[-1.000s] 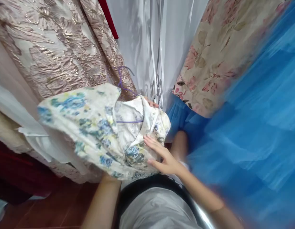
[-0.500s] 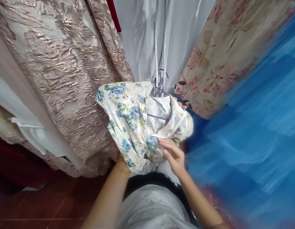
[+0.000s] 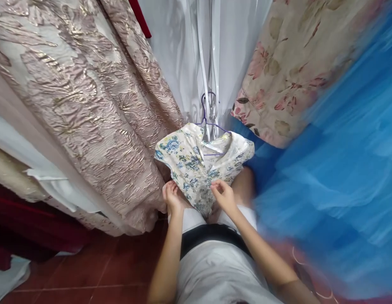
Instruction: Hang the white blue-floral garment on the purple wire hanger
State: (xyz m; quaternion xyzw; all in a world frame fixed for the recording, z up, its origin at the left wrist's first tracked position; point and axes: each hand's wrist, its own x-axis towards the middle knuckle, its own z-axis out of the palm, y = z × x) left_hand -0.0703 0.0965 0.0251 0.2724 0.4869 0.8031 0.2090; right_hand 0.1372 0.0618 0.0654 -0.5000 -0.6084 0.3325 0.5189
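A white blouse-like garment point(image 3: 191, 164) with blue and yellow flowers hangs in front of me on a purple hanger point(image 3: 205, 114). Its neckline gapes, and the hanger's lower bar shows inside. At the garment's lower left edge is my left hand point(image 3: 172, 197), its fingers curled in; anything inside them is hidden. My right hand point(image 3: 224, 195) is at the lower front of the garment, thumb and forefinger pinched together at the floral cloth.
Long white fabric with thin straps point(image 3: 211, 63) hangs behind the hanger. A pink and gold textured cloth point(image 3: 97, 126) fills the left side. To the right are a flower-printed cloth point(image 3: 278, 93) and blue tulle point(image 3: 335, 181). Red tiles point(image 3: 126, 261) cover the floor.
My left hand has come out from behind the garment to its left side. The garment hangs lower and straighter. My right hand's fingers have drawn into a pinch.
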